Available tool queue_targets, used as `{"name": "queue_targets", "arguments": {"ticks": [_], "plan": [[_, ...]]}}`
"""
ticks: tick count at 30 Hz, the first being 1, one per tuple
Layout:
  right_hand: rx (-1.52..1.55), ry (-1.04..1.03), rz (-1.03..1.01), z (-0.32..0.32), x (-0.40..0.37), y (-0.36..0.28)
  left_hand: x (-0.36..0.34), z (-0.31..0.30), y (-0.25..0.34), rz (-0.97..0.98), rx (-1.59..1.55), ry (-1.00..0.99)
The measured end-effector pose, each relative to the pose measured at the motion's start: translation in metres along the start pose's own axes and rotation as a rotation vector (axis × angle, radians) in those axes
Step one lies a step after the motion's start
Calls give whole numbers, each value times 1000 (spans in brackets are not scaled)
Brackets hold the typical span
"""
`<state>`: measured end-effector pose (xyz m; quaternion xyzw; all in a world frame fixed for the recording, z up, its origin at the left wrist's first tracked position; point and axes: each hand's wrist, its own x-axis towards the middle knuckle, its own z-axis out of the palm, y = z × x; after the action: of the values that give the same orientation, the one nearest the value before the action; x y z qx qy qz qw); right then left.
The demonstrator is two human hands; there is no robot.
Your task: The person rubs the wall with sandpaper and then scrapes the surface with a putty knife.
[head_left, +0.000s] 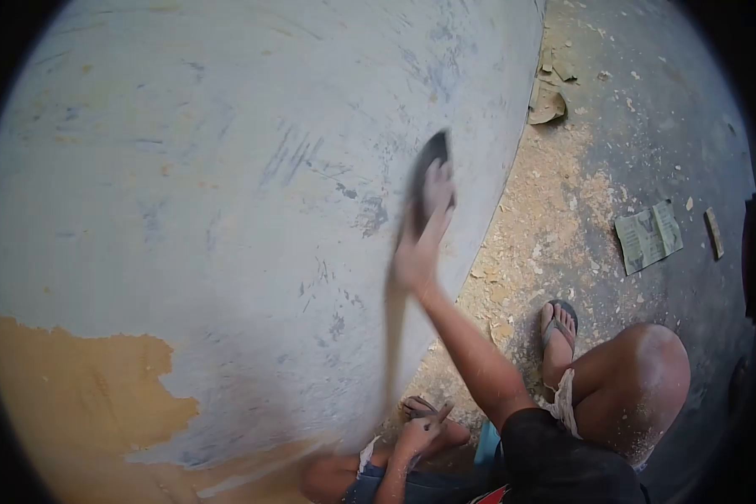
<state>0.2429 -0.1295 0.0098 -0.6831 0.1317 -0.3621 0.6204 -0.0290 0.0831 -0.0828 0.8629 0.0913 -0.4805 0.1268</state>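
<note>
my feed shows the dark pad (434,151) against the pale wall (227,109), toward its right edge, long axis running near to far, pointed end far and slightly right. the right hand (422,239) has it in its grip; i can't tell the near left hand's (416,435) grip. debris (554,176) litters the floor (689,126), right.

One dark pad (431,154), one wall (210,193), two sandals (556,323), one paper sheet (649,238)
</note>
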Motion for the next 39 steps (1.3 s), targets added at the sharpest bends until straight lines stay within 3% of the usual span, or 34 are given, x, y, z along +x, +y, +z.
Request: {"name": "queue_targets", "arguments": {"ticks": [1, 3, 4, 6, 7, 9, 11, 12, 13, 14, 15, 16, 19, 21, 23, 24, 26, 27, 29, 31, 33, 37, 39], "plan": [[9, 16, 79, -2, 5, 5, 1, 12, -12, -16, -10, -12], [10, 80, 216, -11, 18, 9, -10, -1, 14, 172, -35, -90], [-24, 134, 171, -5, 25, 37, 6, -8, 31, 242, -2, -99], [-466, 161, -117, 49, -19, 98, 6, -3, 17, 305, 55, -116], [-73, 110, 42, -6, 41, 53, 12, -9, 20, 295, 60, -121], [407, 313, 437, 32, 67, 155, 0, -7, 30, 5, -67, -173], [-54, 67, 178, -21, 39, 39, -16, 10, 2, 119, -21, -193], [-164, -190, 318, -2, 10, 27, 0, 7, -8, 264, 29, -178], [-173, -168, 287, -5, 30, 36, 18, 3, -10, 391, 67, -157], [-125, -80, 160, -8, 37, 42, -11, -29, 54, 89, 142, -231], [-72, 3, 43, -12, 45, 49, -10, -30, 58, 75, 140, -229], [31, 94, 227, -24, 92, 63, -8, -29, 59, 68, 48, -221], [178, 148, 342, -34, 141, 71, -8, 7, 4, 42, -44, -253], [150, 172, 265, -45, 176, 58, 22, 4, 3, 107, -29, -262], [120, 164, 223, -45, 182, 49, 4, 0, 8, 316, -31, -178], [116, 160, 216, -41, 179, 45, 3, -4, 23, 103, 96, -185], [109, 147, 242, -35, 155, 39, -4, -3, 25, 60, -25, -182], [103, 84, 159, -33, 135, 32, -2, -2, 26, 52, -143, -175], [76, -15, -67, -29, 115, 19, 27, -1, 19, 202, -35, -149], [-33, -185, -17, -39, 99, -18, 46, 22, -12, 408, 151, -98], [-83, 29, 30, -44, 154, 27, 39, 35, -45, 553, 344, -49], [157, -42, -59, -27, 109, 9, 40, 36, -48, 534, 310, -55], [-70, -205, -67, -31, 93, -26, 41, 36, -50, 553, 290, -33]]}}
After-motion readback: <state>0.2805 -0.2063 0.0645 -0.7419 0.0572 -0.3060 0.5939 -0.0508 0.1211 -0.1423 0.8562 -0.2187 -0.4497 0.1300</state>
